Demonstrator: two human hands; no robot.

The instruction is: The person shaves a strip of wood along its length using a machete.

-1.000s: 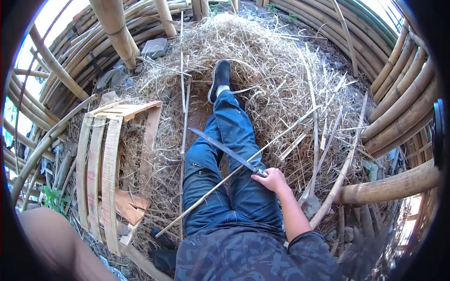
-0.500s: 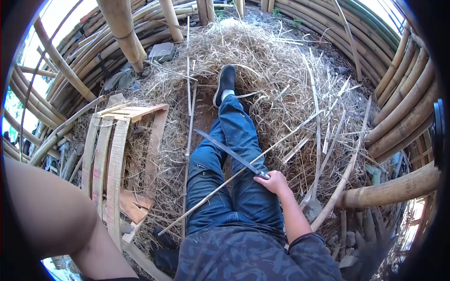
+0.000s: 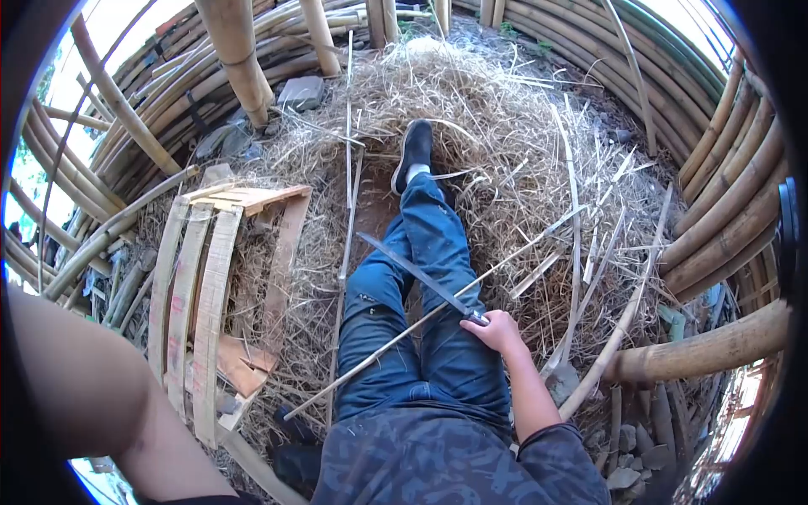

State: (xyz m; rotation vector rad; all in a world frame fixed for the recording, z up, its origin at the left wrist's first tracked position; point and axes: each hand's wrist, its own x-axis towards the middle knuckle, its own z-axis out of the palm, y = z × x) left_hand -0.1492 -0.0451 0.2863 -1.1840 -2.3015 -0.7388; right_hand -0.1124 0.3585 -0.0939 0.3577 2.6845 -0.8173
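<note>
My right hand (image 3: 498,331) is closed around the dark handle of a long knife (image 3: 414,271). The blade slants up and left across my thighs, flat side showing. A thin bamboo stick (image 3: 374,355) lies diagonally over my jeans (image 3: 450,353), crossing by the blade near the handle. My left arm (image 3: 76,379) is raised close to the camera at the left edge; its hand is out of the picture.
A wooden slatted crate (image 3: 215,303) stands to my left. Shavings (image 3: 497,168) and split bamboo strips (image 3: 575,227) cover the ground. Stacked bamboo poles (image 3: 581,50) curve around behind, and a thick pole (image 3: 699,343) juts in from the right. A stone block (image 3: 301,93) lies ahead.
The view has shifted slightly, so the surroundings sit a little further right and lower. My right hand still holds the knife in much the same pose.
</note>
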